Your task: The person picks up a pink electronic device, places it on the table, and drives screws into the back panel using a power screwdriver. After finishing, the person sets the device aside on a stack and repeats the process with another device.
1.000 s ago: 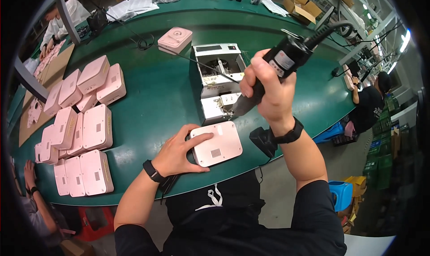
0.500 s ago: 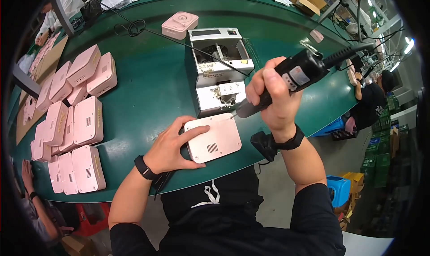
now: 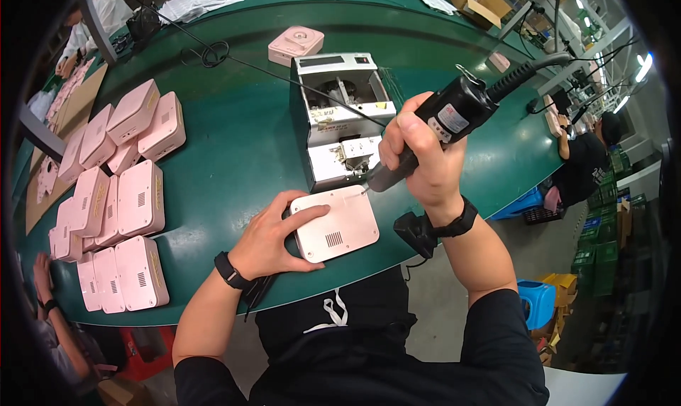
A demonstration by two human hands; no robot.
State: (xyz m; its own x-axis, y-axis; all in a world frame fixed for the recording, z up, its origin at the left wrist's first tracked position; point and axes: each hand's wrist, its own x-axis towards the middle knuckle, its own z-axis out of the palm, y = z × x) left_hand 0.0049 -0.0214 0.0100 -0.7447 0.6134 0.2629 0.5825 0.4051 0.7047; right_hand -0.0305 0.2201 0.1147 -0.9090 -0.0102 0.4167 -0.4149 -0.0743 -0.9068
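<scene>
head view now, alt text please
The right hand holds a black corded electric screwdriver, its bit at the upper-right corner of a pink vented casing steadied by the left hand. More pink casings sit left on the green worktable.

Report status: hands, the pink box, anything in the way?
Left hand braced around left end of pink box. Right hand gripping black electric screwdriver, pointed at box's far right corner. Silver-and-black machine close beyond box.
</scene>
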